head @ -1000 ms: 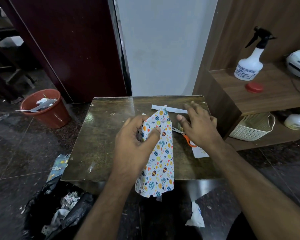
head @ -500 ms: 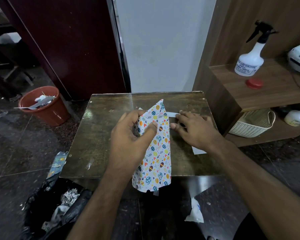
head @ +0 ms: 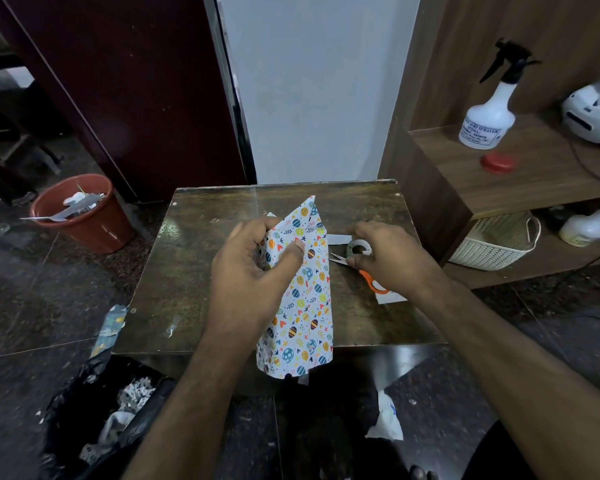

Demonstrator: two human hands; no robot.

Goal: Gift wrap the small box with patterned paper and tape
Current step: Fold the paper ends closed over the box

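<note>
Patterned white wrapping paper [head: 298, 292], egg-printed, stands folded mid-table on the dark wooden tabletop [head: 201, 292]; box hidden. Left hand [head: 253, 271] pinches its fold. Right hand [head: 388, 258] grips a white tape roll [head: 359, 249] above orange-handled scissors [head: 368, 277]. Paper looks light, limp, crease-prone: hold along folded edges.

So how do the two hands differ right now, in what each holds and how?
The left hand grips the patterned paper, thumb pressed on its printed face; the right hand pinches a small tape roll. The left hand holds its paper up off the table; the right hand stays low beside the scissors. Both hands have curled fingers and are busy over the table.
</note>
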